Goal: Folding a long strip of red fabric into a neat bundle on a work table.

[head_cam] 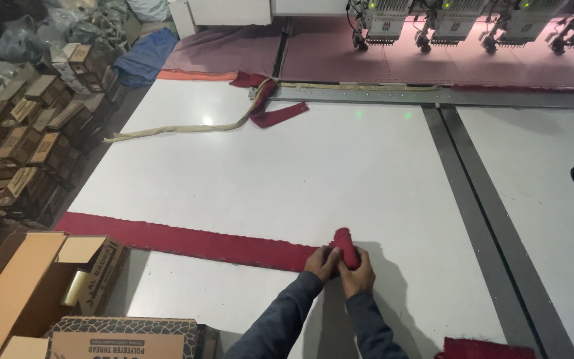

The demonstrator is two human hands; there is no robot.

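A long red fabric strip (181, 240) lies flat across the white table (313, 173), running from the left edge toward my hands. Its right end is wound into a tight red roll (345, 243). My left hand (321, 262) grips the roll from the left side, and my right hand (358, 272) holds it from below and the right. Both sleeves are dark grey.
Open cardboard boxes (48, 292) stand at the lower left, and many small thread boxes (28, 139) are stacked on the left. A beige cord and red cloth (267, 110) lie at the table's far side. Embroidery machine heads (473, 26) line the top right. Another red piece (483, 349) lies at the bottom right.
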